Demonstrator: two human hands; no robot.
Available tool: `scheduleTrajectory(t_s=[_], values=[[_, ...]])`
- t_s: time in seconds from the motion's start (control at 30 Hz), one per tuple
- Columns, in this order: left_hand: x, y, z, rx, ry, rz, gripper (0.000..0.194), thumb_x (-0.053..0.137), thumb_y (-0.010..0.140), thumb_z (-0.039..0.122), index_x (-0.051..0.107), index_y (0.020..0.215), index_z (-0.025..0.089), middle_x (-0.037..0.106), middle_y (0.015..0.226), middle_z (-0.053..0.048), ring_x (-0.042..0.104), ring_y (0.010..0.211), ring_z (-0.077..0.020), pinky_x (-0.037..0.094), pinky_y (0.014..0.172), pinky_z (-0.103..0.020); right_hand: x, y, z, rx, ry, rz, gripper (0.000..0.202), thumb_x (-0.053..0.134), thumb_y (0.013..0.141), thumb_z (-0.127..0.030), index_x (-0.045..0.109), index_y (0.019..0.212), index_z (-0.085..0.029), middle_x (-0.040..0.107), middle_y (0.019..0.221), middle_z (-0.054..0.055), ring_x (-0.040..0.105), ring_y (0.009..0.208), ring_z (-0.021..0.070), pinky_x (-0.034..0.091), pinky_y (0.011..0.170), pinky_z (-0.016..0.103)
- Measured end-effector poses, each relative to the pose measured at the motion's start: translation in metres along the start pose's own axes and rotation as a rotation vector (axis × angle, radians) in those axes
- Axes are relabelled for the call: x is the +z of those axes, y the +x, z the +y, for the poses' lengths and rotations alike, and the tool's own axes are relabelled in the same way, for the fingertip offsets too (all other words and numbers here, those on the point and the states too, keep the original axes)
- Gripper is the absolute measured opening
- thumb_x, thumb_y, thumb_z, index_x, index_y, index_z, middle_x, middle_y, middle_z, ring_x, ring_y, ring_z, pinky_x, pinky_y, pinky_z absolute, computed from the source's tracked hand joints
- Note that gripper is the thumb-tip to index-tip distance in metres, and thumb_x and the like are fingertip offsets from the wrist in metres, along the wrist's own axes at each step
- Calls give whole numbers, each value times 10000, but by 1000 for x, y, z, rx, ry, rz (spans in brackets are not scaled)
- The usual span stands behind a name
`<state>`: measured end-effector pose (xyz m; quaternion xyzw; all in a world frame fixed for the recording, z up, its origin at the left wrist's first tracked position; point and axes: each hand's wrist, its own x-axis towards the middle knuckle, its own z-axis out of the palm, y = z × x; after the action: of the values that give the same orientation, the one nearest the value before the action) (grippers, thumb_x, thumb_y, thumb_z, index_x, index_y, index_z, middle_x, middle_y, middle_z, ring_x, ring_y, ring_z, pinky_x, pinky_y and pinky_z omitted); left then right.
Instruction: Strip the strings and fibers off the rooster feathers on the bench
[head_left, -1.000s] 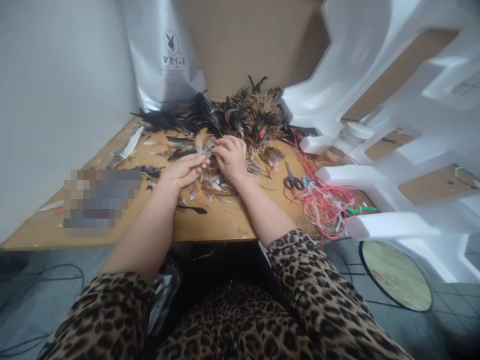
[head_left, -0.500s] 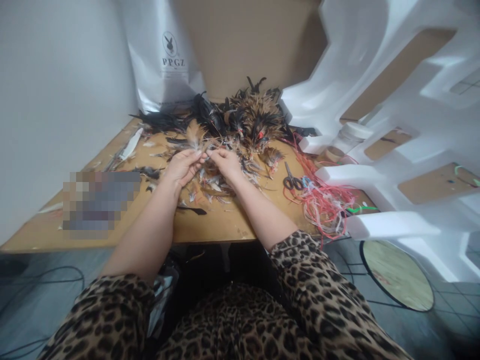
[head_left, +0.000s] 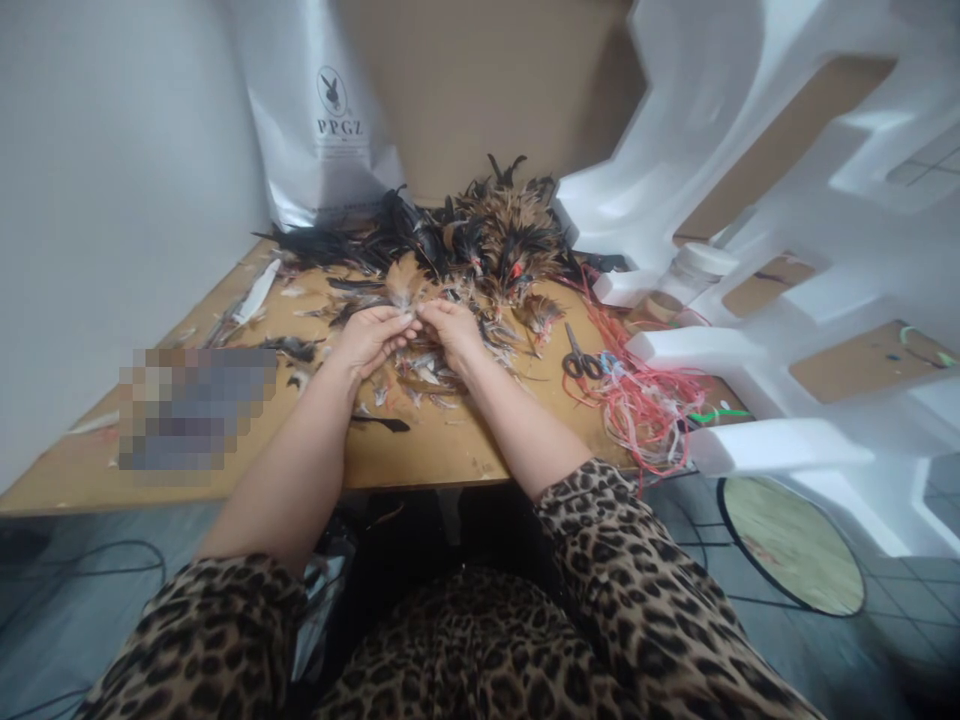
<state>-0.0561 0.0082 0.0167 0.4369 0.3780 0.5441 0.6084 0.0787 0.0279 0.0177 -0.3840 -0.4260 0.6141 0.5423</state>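
Head view: the grip of the left hand (head_left: pixel 371 338) is closed, thumb against fingers, on the base of a tan feather piece (head_left: pixel 406 282). Its broad, wispy vanes fan upward beyond the fingertips, away from the wearer. The right hand (head_left: pixel 451 330) brings its fingertips right beside that base; I cannot tell whether its grip is shut on it. Beneath both hands, small feather scraps, pale and dark, litter the smooth tan surface (head_left: pixel 480 455). Behind them, glossy black feathers (head_left: pixel 322 242) lie in long slender plumes, near a bushy brown feather heap (head_left: pixel 517 225) with pointed tips. To the right, dark-handled scissors (head_left: pixel 583 362) sit beside a loose tangle of thin red and white strips (head_left: pixel 649 405). Blocky white foam (head_left: pixel 787 445) stands beyond.
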Motion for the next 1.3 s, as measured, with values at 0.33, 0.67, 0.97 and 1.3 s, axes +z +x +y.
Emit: scheduleTrajectory(t_s=[0.33, 0.67, 0.97, 1.3], values=[[-7, 6, 0, -157, -148, 56, 87, 681, 695, 84, 654, 778, 84, 704, 740, -92, 662, 580, -112, 439, 409, -103, -3, -4, -10, -70, -99, -40, 295, 724, 569, -388, 542, 604, -159, 457, 483, -81, 360, 461, 38, 292, 485, 189], [-6, 5, -3, -154, -83, 12, 122, 703, 674, 98, 679, 788, 62, 690, 700, -96, 636, 543, -90, 426, 410, -101, -4, -1, -4, -152, -190, -54, 232, 703, 580, -352, 585, 605, -154, 565, 577, -46, 463, 545, 63, 369, 558, 195], [-7, 5, -4, -98, 35, 8, 137, 741, 637, 156, 670, 725, 80, 672, 663, -67, 585, 496, -55, 452, 465, -115, -3, 0, -4, -142, -197, -79, 215, 703, 589, -346, 612, 621, -153, 584, 581, -40, 482, 553, 68, 391, 570, 202], [-9, 8, 3, -10, -117, 168, 65, 697, 676, 115, 633, 675, 100, 648, 625, -20, 541, 477, -22, 421, 441, -88, -54, 26, -32, -288, -330, 183, 231, 660, 625, -353, 645, 681, -129, 574, 574, -28, 459, 546, 71, 391, 592, 213]])
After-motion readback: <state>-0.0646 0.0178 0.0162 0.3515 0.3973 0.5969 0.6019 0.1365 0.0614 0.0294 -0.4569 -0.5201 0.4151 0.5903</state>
